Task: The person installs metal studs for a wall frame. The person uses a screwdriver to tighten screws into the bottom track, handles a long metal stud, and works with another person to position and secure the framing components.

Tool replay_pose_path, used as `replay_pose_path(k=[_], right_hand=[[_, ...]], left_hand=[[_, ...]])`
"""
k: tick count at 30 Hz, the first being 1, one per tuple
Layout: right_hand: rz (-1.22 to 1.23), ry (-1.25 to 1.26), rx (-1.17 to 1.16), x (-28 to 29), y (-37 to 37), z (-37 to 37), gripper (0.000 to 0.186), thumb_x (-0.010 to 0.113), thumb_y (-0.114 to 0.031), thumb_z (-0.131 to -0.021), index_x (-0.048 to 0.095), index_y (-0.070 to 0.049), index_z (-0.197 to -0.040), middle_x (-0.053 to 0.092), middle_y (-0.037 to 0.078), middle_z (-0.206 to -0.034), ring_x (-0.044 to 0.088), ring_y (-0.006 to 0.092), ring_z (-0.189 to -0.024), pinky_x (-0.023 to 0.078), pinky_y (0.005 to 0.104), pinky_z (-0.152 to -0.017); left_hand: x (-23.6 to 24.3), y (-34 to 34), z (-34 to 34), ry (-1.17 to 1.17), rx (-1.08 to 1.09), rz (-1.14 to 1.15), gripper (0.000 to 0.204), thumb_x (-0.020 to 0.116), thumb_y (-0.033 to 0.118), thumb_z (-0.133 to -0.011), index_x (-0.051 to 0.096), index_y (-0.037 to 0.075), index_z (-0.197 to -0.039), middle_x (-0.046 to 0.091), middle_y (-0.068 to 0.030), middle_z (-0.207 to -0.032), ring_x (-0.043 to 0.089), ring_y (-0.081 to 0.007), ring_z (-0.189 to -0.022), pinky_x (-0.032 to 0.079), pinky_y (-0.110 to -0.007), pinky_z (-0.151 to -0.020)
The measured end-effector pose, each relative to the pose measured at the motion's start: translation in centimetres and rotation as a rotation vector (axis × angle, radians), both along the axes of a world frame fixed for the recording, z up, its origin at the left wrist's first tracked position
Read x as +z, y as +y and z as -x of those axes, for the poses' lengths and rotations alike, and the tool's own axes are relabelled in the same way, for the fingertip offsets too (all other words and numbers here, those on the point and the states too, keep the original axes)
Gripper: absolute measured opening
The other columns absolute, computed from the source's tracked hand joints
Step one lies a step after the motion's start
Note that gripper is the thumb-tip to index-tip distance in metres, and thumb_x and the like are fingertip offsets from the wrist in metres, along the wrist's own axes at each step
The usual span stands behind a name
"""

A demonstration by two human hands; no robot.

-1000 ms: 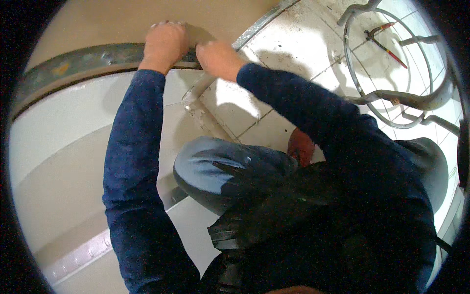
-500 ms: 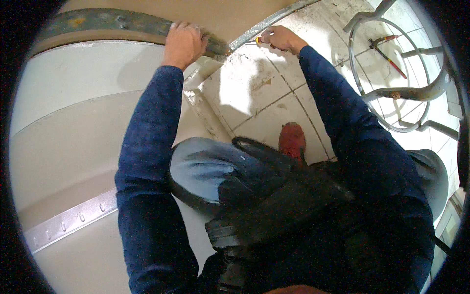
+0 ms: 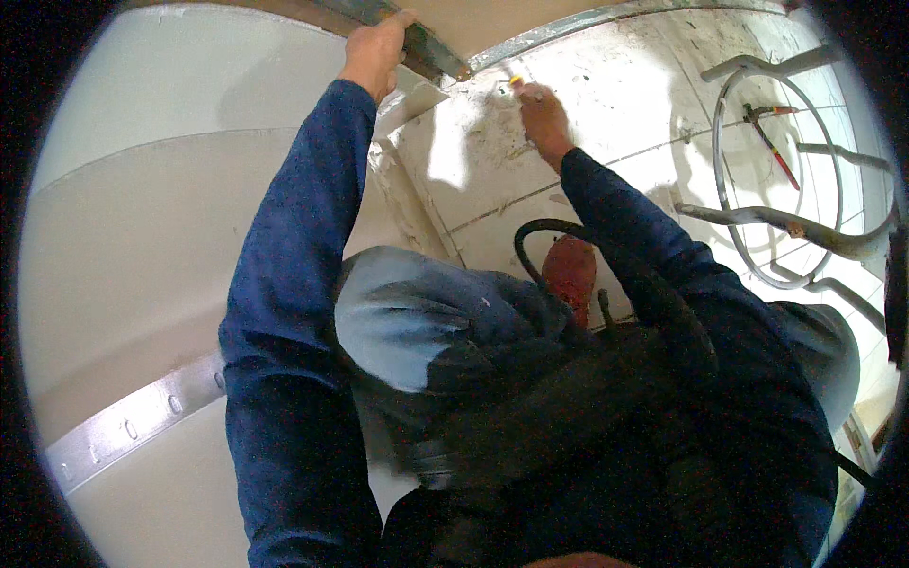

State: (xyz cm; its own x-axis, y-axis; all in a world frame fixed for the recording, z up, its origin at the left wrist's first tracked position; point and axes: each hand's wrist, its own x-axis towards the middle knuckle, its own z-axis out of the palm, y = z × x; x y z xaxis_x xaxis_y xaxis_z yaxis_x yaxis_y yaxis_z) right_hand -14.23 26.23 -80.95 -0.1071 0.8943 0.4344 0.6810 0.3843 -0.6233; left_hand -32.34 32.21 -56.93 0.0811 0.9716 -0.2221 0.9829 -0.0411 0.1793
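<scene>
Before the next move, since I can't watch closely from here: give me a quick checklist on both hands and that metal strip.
1. Left hand gripping the metal strip: ok, fingers wrap it.
2. Right hand holding the small yellow-tipped tool: ok.
3. Tool tip touching the white wall: cannot tell.
4. Hands apart: ok, a gap shows.
5. Floor by the feet: not ok, red canister with black hose.

Metal rail [image 3: 431, 47]: dull grey-green, matt, gripped by left hand [image 3: 374, 52]; wall panel [image 3: 170, 218]: smooth, matt, off-white; perforated strip [image 3: 133, 426]: pale metal, faint sheen; tiled floor [image 3: 606, 123]: pale, scuffed, smeared with dust; round frame [image 3: 757, 227]: bare grey metal tube; sleeves [image 3: 294, 284]: blue woven cloth, matt.
</scene>
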Motion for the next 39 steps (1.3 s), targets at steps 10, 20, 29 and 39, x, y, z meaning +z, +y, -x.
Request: replay_pose_path(k=[10, 20, 29, 39], right_hand=[[0.588, 0.06, 0.113, 5.1, -4.1, 3.9, 0.03, 0.041, -0.029, -0.093, 0.048, -0.008, -0.114, 0.058, 0.018, -0.097, 0.059, 0.0342, -0.083, 0.047, 0.0479, -0.069], [0.17, -0.214, 0.092, 5.9, -5.7, -5.0, 0.026, 0.054, -0.022, -0.083, 0.054, -0.005, -0.104, 0.057, 0.015, -0.09, 0.056, 0.033, -0.088, 0.047, 0.0459, -0.07], [0.324, -0.06, -1.04, 1.0, 0.7, -12.4, 0.048, 0.049, -0.025, -0.081, 0.049, 0.006, -0.116, 0.046, 0.027, -0.123, 0.041, 0.0382, -0.118, 0.03, 0.0464, -0.1], [0.423, -0.66, -0.967, -8.0, 8.7, -25.1, 0.052, 0.044, -0.036, -0.086, 0.049, 0.0, -0.123, 0.041, 0.021, -0.132, 0.034, 0.0399, -0.125, 0.025, 0.0514, -0.103]], left_hand=[[-3.1, 2.3, 1.5, -0.921, 0.705, -0.199, 0.05, 0.069, 0.042, -0.074, 0.062, -0.005, -0.091, 0.058, -0.008, -0.077, 0.051, -0.0183, -0.068, 0.043, -0.032, -0.061], [-2.3, 2.3, -1.4, -0.734, 0.655, -0.162, 0.045, 0.065, 0.039, -0.076, 0.058, -0.005, -0.076, 0.052, -0.0066, -0.063, 0.047, -0.0168, -0.054, 0.038, -0.033, -0.05], [-3.1, 0.7, 2.4, -0.602, 0.634, -0.227, 0.034, 0.052, 0.033, -0.083, 0.064, 0.0, -0.078, 0.06, -0.015, -0.069, 0.053, -0.0226, -0.059, 0.042, -0.037, -0.058], [-3.9, 3.0, 0.0, -0.259, 0.387, -0.357, 0.048, 0.051, 0.04, -0.076, 0.065, -0.005, -0.083, 0.061, -0.0299, -0.091, 0.059, -0.0427, -0.091, 0.044, -0.045, -0.083]])
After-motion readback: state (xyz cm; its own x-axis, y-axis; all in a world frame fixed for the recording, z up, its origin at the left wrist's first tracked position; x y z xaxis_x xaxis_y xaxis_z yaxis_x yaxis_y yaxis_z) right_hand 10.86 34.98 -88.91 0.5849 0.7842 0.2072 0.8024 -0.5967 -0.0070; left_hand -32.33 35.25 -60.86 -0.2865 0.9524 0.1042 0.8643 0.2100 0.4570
